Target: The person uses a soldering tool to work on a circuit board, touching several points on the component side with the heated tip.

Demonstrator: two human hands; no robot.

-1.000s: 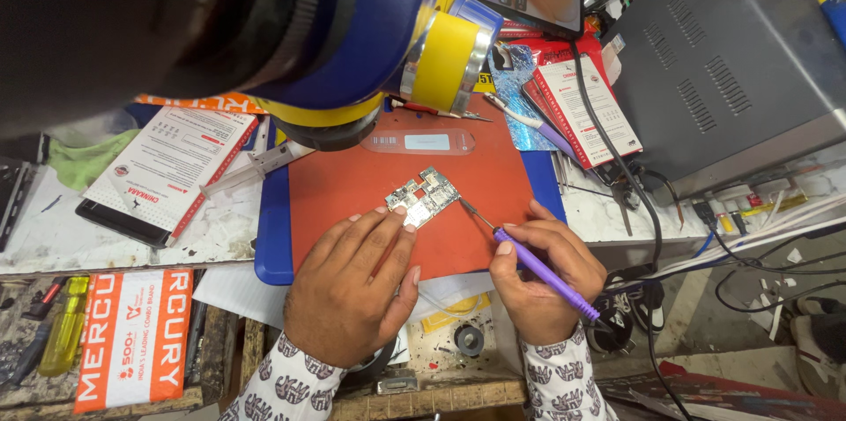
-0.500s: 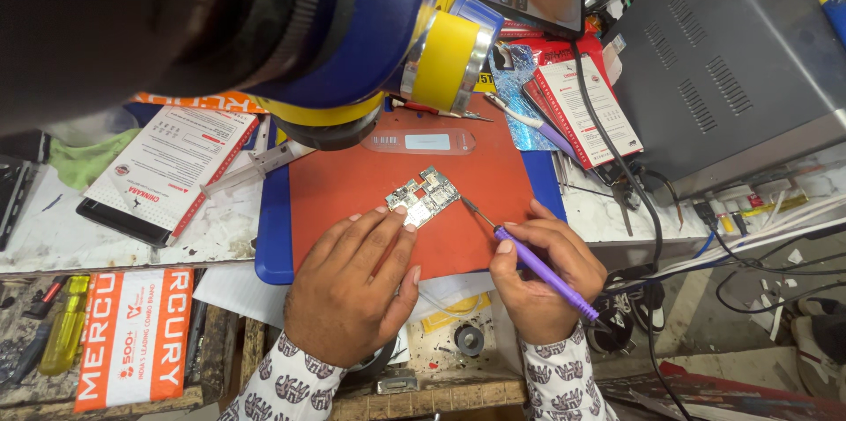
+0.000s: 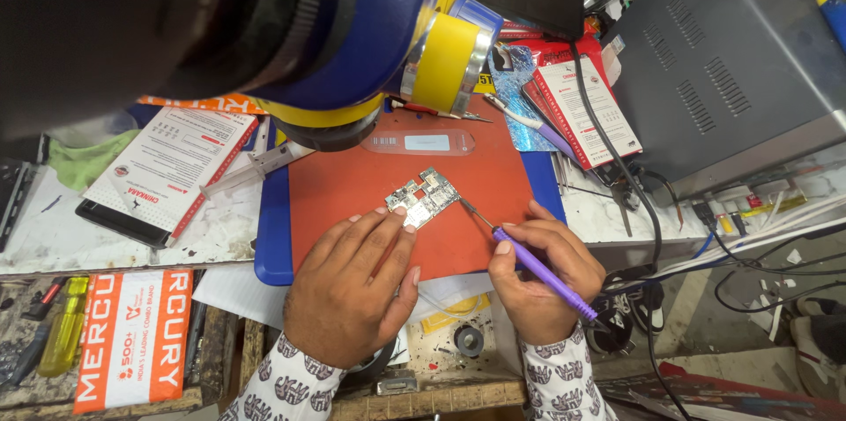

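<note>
Orange work mat [image 3: 352, 201] supports 1 small circuit board [image 3: 423, 198] at its centre. Left hand [image 3: 352, 298] presses fingertips on the board, apparently steadying it; right hand [image 3: 542, 275] pinches a purple tool [image 3: 529, 267], tip touching the board's edge.

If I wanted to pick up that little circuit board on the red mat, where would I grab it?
Probably by its bare outer edges, pinched from the far, upper-right side. The circuit board lies flat on the red mat; the left hand presses its near edge, and the purple-handled tool in the right hand meets its right corner, so those sides are taken.
</note>
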